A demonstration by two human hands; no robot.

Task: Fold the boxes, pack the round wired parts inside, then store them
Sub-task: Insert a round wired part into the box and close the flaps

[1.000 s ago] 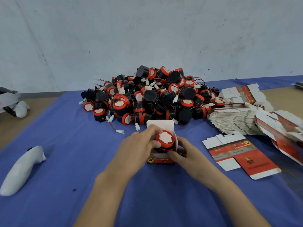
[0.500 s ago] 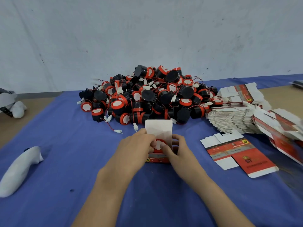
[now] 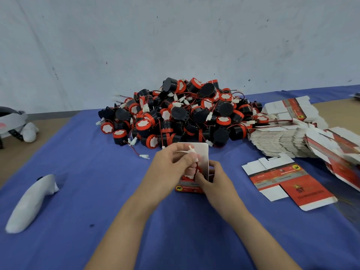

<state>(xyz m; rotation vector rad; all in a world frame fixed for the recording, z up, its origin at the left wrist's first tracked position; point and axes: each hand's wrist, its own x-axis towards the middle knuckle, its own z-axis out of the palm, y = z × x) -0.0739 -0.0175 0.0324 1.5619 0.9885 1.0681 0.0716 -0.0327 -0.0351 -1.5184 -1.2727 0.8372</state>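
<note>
Toward the front edge of the table (image 3: 97, 191) the small box (image 3: 190, 189) stands upright with its lid flap (image 3: 203, 152) raised. The right hand (image 3: 214, 182) curls its fingers round the box's right side, seemingly to steady it, and a round part (image 3: 187, 178) sits low in the mouth. The left hand (image 3: 169, 168) pinches the part's plug (image 3: 191, 151) above the opening, fingertips together, probably to tuck the wire in before closing. The pile of parts (image 3: 185, 114) lies toward the back edge and the flat boxes (image 3: 278, 141) toward the right edge, within reach.
</note>
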